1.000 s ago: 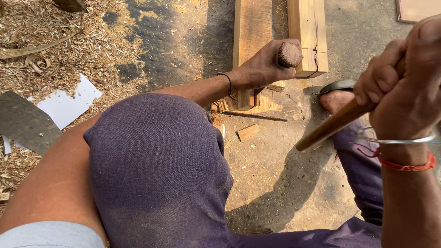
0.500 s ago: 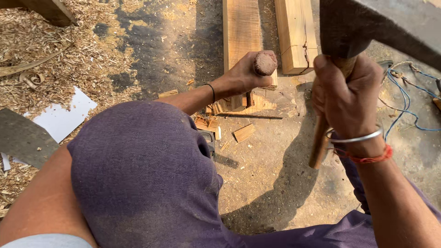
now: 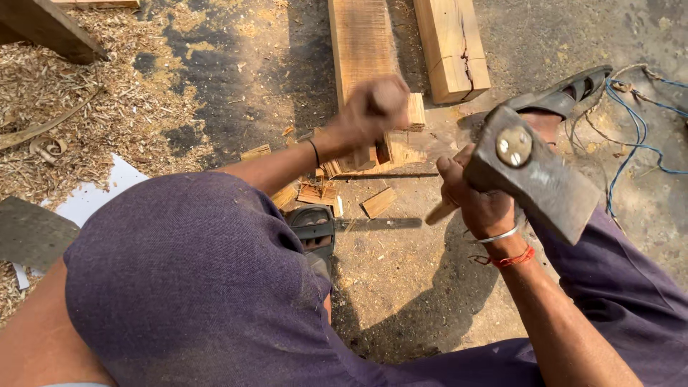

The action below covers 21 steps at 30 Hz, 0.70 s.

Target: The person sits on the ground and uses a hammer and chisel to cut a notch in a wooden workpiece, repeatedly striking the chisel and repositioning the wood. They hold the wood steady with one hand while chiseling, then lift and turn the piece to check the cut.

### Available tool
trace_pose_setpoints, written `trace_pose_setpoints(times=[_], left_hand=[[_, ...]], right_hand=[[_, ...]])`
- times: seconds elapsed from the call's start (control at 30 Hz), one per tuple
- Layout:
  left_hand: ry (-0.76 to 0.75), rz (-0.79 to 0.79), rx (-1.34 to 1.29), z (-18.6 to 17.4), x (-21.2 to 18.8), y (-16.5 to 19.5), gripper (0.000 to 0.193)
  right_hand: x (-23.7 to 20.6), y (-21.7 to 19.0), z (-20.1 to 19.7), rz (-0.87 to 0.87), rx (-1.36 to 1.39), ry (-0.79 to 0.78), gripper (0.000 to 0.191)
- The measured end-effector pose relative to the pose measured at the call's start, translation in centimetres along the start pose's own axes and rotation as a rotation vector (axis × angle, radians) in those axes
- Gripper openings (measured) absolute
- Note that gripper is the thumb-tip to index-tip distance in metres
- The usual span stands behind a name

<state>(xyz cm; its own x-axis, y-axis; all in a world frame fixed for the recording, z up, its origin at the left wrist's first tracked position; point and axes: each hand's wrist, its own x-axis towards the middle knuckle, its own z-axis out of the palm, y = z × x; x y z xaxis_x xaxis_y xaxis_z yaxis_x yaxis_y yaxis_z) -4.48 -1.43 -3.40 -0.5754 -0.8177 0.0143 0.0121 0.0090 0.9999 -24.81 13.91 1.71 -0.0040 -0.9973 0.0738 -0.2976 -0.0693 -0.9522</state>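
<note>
The left hand is wrapped tight around the round wooden handle of a chisel, held upright on the near end of a plank; it is blurred, so the blade itself cannot be made out. The right hand is clenched on the wooden shaft of a heavy hammer, its iron head raised above the wrist. Chips lie around the plank's end and the wood there looks ragged, so the cutting appears well begun but unfinished. A second block lies beside it, uncut.
</note>
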Motion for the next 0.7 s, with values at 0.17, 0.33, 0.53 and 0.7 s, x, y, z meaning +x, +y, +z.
trace_pose_setpoints(times=[0.17,0.33,0.53,0.7], left_hand=[[0.166,0.087,-0.054,-1.1,2.5,0.0,0.019],[-0.056,0.499,0.09,-0.8,1.3,2.7,0.02],[-0.052,0.204,-0.011,-1.3,1.3,5.2,0.02],[-0.067,0.218,0.014,-0.5,1.2,3.8,0.022]], right_hand=[[-1.0,3.2,-1.1,0.073,0.211,0.054,0.029],[-1.3,3.3,-1.6,0.092,0.241,0.145,0.029],[-1.0,2.5,-1.9,0.057,0.306,0.189,0.03],[-0.8,2.2,-2.1,0.027,0.309,0.223,0.033]])
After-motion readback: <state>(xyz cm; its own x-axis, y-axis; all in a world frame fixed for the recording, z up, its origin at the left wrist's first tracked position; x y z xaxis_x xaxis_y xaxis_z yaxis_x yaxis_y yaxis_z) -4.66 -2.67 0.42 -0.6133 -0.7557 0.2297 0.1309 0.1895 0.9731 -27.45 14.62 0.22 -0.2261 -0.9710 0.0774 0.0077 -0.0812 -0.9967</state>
